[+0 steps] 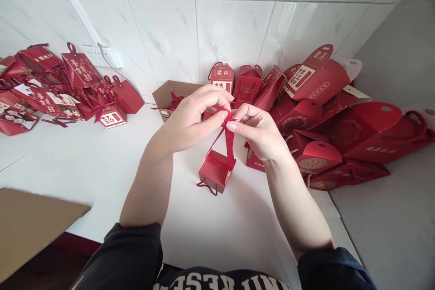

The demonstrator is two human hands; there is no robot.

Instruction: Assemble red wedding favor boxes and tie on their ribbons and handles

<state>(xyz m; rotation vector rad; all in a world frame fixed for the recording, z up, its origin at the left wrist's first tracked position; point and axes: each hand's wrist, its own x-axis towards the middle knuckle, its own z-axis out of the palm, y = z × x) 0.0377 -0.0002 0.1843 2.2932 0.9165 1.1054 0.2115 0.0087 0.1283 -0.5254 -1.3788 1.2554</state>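
Our left hand (199,113) and right hand (260,131) are close together, fingers pinched on the red ribbon (230,147). It runs down to the box (215,174) at six o'clock from them, over the white surface (192,231). We see a carton (160,94) at ten, bags (79,70) at nine and a pile (360,128) at three.

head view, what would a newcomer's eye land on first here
Probably the two bare hands, left and right, pinching a red ribbon at the centre, above a small red box. Next, likely the big heap of red boxes at the right against the grey panel, and another red pile at the far left.
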